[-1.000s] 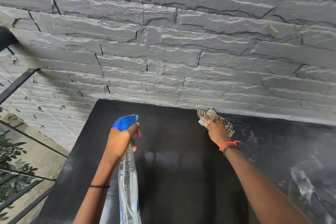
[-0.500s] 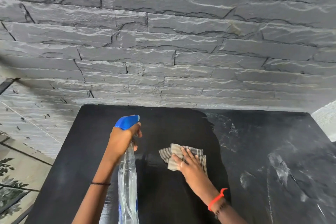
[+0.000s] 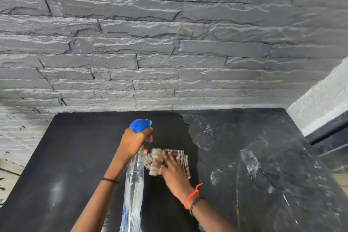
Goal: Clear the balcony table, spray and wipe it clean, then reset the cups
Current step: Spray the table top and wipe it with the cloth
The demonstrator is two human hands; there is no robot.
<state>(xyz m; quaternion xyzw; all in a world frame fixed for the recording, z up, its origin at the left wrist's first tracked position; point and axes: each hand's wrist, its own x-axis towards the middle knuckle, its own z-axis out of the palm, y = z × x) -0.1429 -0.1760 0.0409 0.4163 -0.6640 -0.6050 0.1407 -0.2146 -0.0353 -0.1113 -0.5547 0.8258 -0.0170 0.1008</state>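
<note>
A black table [image 3: 75, 156] fills the lower part of the head view. My left hand [image 3: 134, 141] grips the neck of a clear spray bottle [image 3: 133, 190] with a blue trigger head, held above the table's middle. Just right of it, my right hand [image 3: 172, 167] presses a striped grey cloth [image 3: 180, 158] flat on the tabletop with straight fingers. The table's left and middle look dark and wet. Its right side shows whitish smears and dust [image 3: 250, 162]. No cups are in view.
A grey stacked-stone wall [image 3: 169, 52] rises directly behind the table's far edge. A white textured wall [image 3: 320, 103] and a dark ledge stand at the right. Pale floor shows at the lower left beside the table.
My right hand has dragged the cloth from the table's far edge back toward me and leftward, up beside the bottle. My left hand holds the bottle in about the same place.
</note>
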